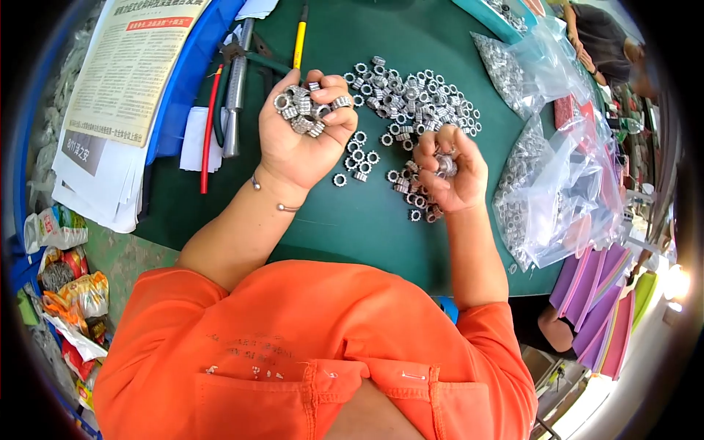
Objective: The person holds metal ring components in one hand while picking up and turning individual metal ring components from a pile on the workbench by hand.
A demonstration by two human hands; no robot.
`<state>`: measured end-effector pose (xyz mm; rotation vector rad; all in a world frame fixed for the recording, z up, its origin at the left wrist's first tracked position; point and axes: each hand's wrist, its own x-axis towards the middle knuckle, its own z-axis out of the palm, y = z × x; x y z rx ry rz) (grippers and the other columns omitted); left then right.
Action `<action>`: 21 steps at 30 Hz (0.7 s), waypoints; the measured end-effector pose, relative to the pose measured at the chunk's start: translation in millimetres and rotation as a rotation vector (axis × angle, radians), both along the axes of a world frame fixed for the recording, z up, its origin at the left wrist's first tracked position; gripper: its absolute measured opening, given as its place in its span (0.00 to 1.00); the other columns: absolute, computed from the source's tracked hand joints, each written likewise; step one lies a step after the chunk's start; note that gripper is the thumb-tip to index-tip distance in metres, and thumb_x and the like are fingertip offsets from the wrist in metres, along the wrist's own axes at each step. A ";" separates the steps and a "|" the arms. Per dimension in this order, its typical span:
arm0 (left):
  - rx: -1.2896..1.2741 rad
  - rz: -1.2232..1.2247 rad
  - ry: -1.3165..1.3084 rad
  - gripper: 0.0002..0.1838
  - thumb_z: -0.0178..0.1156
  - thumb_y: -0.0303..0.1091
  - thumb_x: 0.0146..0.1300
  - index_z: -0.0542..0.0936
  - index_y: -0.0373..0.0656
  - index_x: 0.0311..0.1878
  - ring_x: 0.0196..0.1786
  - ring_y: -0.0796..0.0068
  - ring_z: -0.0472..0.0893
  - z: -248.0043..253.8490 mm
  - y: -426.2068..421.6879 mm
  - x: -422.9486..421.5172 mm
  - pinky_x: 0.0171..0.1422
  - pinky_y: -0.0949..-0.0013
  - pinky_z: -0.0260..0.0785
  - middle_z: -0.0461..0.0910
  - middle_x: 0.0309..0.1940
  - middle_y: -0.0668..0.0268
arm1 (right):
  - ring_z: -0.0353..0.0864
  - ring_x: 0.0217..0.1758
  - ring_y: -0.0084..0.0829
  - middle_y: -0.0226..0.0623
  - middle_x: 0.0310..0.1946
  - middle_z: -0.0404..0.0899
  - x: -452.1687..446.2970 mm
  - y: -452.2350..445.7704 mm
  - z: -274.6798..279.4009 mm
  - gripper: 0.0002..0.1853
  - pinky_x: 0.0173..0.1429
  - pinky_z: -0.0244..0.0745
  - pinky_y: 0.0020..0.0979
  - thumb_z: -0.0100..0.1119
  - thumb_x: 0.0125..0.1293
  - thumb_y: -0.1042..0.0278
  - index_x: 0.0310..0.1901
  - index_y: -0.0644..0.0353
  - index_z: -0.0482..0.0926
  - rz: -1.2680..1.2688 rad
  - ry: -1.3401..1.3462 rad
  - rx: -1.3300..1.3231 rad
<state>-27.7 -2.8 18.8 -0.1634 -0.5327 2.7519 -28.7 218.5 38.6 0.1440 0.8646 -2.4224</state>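
My left hand [304, 143] is turned palm up, its fingers curled around a heap of small toothed metal rings [301, 110]. To the right, my right hand [458, 172] has its fingers bent around one or more metal rings [445, 166]; the exact number is hidden. Beyond both hands a large pile of the same rings [418, 99] spreads over the green tabletop [323, 220]. A small group of rings [357, 158] lies between my hands. Another cluster [416, 198] sits just left of and partly under my right hand.
Clear plastic bags of rings [521, 198] line the right side. On the left lie a red pen-like stick [211, 132], a metal-handled tool [235, 95], a yellow marker [300, 44] and a blue tray [180, 81] by a newspaper [121, 73]. Another person [601, 44] is at the upper right.
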 end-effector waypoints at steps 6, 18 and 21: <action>-0.015 0.014 -0.028 0.13 0.45 0.40 0.66 0.73 0.41 0.33 0.32 0.76 0.72 -0.8 0.6 0.3 0.33 0.71 0.62 0.68 0.32 0.64 | 0.76 0.30 0.43 0.42 0.27 0.75 4.6 -30.5 6.9 0.13 0.35 0.73 0.38 0.60 0.53 0.75 0.43 0.58 0.79 0.217 1.152 1.661; -0.017 -0.038 -0.043 0.13 0.47 0.40 0.66 0.73 0.41 0.32 0.32 0.76 0.72 -2.7 6.7 2.7 0.33 0.71 0.62 0.69 0.32 0.64 | 0.58 0.18 0.13 0.30 0.29 0.72 10.8 -11.7 10.4 0.12 0.18 0.51 0.15 0.55 0.64 0.69 0.46 0.68 0.74 0.151 0.100 0.259; -0.064 -0.051 -0.006 0.13 0.47 0.39 0.65 0.75 0.40 0.34 0.34 0.74 0.73 -5.8 11.9 5.0 0.38 0.68 0.66 0.70 0.35 0.61 | 0.57 0.18 0.13 0.33 0.30 0.72 16.9 -5.5 1.0 0.14 0.17 0.50 0.14 0.50 0.67 0.69 0.49 0.69 0.72 0.134 0.049 -0.047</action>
